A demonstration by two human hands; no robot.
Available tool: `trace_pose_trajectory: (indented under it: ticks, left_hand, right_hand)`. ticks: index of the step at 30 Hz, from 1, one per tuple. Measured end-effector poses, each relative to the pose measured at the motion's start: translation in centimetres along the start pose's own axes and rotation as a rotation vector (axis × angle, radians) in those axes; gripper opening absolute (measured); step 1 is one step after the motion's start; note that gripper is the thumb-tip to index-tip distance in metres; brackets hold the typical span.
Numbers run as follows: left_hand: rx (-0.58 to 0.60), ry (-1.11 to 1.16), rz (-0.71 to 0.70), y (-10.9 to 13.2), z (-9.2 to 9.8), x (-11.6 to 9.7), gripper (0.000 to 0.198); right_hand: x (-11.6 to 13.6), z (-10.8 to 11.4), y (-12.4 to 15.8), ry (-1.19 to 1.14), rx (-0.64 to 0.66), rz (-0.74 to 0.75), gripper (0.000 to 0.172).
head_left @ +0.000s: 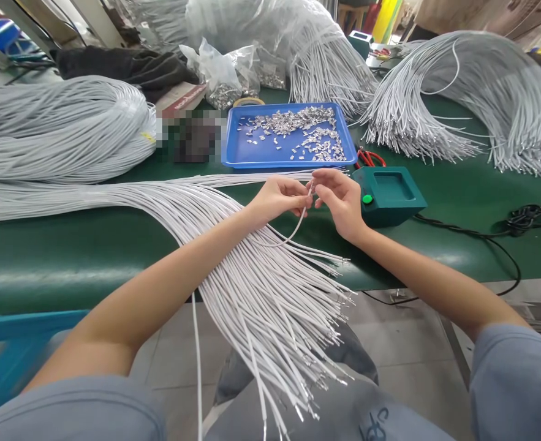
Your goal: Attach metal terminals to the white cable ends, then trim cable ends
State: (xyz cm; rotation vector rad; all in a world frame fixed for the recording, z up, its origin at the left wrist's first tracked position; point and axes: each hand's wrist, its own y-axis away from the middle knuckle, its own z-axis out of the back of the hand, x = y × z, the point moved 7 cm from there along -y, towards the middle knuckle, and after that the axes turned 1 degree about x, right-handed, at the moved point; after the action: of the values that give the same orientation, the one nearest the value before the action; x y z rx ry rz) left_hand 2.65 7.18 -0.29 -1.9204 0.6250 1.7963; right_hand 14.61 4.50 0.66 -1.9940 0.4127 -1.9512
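The left hand (283, 197) is pinching a thin white round cable (302, 219); just beside it, the right hand (344, 199) is curling narrowly, hold unclear.

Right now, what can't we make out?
Head view: tip of the held white cable, hidden by the fingers of the left hand and right hand.
Head view: fine shape of the metal terminals in the blue tray, too small.
Head view: dark item left of the tray, pixelated.
Head view: rest of the coiled cable bundle, cut off by left edge.
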Motion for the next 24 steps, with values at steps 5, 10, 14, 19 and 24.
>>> trace_pose_trajectory:
  ticks: [5, 10, 14, 19, 24]
  left_hand:
    - [-0.014, -0.033, -0.008, 0.0, 0.0, 0.0, 0.043]
    - [-0.064, -0.075, -0.051, -0.1, 0.2, -0.1, 0.038]
    - [-0.073, -0.099, -0.092, -0.2, 0.1, -0.1, 0.033]
    - [-0.047, -0.016, -0.079, -0.2, -0.4, -0.1, 0.038]
    - [-0.011, 0.051, -0.083, -0.2, -0.7, 0.0, 0.045]
  right_hand:
    - [-0.1, 0.3, -0.1, 0.015, -0.063, 0.012, 0.020]
    - [0.2, 0.7, 0.0, 0.102, -0.101, 0.002, 0.019]
    - [0.0, 0.9, -0.1, 0.085, -0.096, -0.032, 0.022]
    - [-0.7, 0.7, -0.2, -0.050, -0.076, -0.104, 0.027]
    - [-1.0, 0.3, -0.1, -0.165, -0.035, -0.178, 0.028]
